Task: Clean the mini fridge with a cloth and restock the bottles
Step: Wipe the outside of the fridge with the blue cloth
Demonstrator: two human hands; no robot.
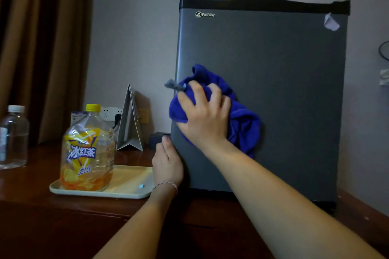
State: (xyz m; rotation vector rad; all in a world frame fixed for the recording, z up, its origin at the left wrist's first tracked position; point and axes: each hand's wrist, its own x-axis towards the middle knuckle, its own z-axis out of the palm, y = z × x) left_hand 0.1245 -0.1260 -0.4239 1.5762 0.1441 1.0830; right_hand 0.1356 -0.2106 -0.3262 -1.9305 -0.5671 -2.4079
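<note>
- Right hand (207,115): fingers curled into a bunched blue cloth (240,120), pressing it flat against the closed grey door of the mini fridge (284,90), on the door's left half at about mid height. A small grey tag sticks out of the cloth past the door's left edge.
- Left hand (167,162): fingers straight and together, laid along the door's lower left edge, thumb tip up against that edge; it holds nothing. A thin bracelet sits on the wrist.
- Both forearms reach in from the near edge, the right one crossing diagonally up from the lower right, the left one rising more steeply below it.
- Mini fridge stands upright on the dark wooden worktop (42,216), right of centre, close to the far wall; door shut, so its contents cannot be seen.
- Pale tray (130,187) just left of the fridge carries a large iced-tea bottle (87,149), yellow cap on, orange liquid low in the bottom.
- Clear water bottle (13,136) stands on the worktop at the far left, white cap on, partly filled.
</note>
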